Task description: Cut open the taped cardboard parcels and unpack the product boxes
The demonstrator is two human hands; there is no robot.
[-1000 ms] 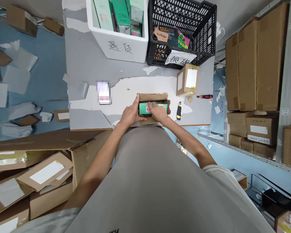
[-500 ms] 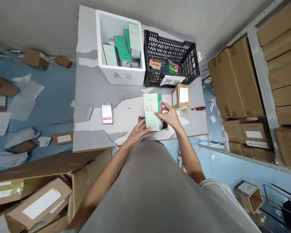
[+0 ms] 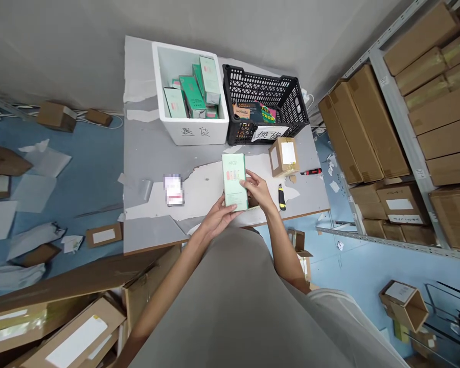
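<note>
Left of the grip, a pixelated item [image 3: 174,190] lies on the surface [image 3: 149,158]; beyond the grip and leftward stands a white bin [image 3: 199,133] holding green boxes [image 3: 191,96]. The left hand [image 3: 215,219] is clamped on the lower end of a pale green box [image 3: 235,184], and the right hand [image 3: 257,190] pinches its right side, thumb on the front. Beyond the right hand stands a black crate [image 3: 292,99]. Rightward come a yellow-and-black cutter [image 3: 281,197], near the right hand, a taped carton [image 3: 276,159] farther back, and a red-and-black cutter [image 3: 311,171].
</note>
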